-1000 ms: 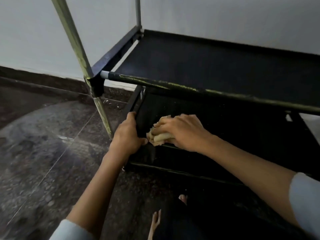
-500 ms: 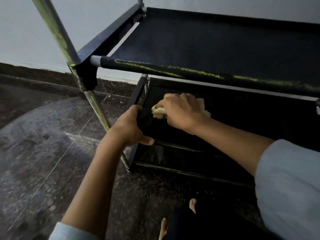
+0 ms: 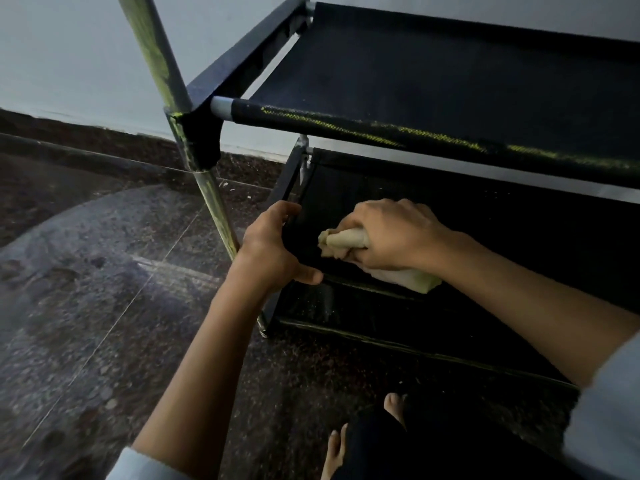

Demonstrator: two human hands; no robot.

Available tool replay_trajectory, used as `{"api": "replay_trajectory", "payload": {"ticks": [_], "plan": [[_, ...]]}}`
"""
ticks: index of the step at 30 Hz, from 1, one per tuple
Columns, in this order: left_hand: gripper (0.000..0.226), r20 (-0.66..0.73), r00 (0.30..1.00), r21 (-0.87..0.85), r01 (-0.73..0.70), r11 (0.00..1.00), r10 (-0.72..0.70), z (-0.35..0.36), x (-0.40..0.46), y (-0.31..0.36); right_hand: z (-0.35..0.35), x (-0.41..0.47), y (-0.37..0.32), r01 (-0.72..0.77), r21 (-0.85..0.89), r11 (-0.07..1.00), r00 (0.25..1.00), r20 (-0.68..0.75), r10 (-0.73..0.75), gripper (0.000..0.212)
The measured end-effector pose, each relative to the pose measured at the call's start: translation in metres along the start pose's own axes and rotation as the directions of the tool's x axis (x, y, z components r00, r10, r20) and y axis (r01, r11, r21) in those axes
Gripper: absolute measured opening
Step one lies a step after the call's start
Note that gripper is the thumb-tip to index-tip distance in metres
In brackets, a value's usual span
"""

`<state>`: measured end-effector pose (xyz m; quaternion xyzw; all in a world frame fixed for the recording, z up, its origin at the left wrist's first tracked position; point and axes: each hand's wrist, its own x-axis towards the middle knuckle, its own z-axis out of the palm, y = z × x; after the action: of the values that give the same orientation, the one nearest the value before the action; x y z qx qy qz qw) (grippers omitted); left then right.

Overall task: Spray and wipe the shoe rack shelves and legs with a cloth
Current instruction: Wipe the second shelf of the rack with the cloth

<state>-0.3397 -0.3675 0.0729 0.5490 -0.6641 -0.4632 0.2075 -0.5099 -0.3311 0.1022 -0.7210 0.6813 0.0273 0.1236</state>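
right hand (image 3: 391,233) fisted round cloth (image 3: 346,241), seemingly against lower shelf (image 3: 502,216)

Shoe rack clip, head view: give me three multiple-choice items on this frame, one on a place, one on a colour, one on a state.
1. Where does the cloth lie?
A. on the top shelf
B. on the lower shelf, near its left end
C. on the floor

2. What colour is the shelf fabric?
A. black
B. red
C. white

3. What is the left hand doing?
A. hanging idle
B. holding a spray bottle
C. gripping the rack's left side bar

Answers: 1 B, the right hand presses the cloth onto that shelf; 2 A, both shelves look black; 3 C, its fingers curl round the bar's edge.
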Motion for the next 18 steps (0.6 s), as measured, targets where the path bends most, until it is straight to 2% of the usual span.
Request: {"api": "replay_trajectory", "payload": {"ticks": [3,8,18], "plan": [[0.102,-0.007,1.000,0.005,-0.018,1.000,0.018,0.001,-0.001,-0.002,-0.008,-0.010,0.001,-0.070,-0.057,0.996,0.993,0.095,0.075,0.022],[0.103,0.011,1.000,-0.018,-0.018,1.000,0.018,-0.001,0.001,-0.002,-0.017,-0.032,0.017,-0.163,0.016,0.986,0.955,0.253,0.154,0.010],[0.104,0.005,0.998,0.000,-0.057,0.998,0.057,0.001,0.000,-0.002,-0.025,-0.059,0.048,-0.272,0.016,0.962,0.845,0.482,0.231,0.027]]}}
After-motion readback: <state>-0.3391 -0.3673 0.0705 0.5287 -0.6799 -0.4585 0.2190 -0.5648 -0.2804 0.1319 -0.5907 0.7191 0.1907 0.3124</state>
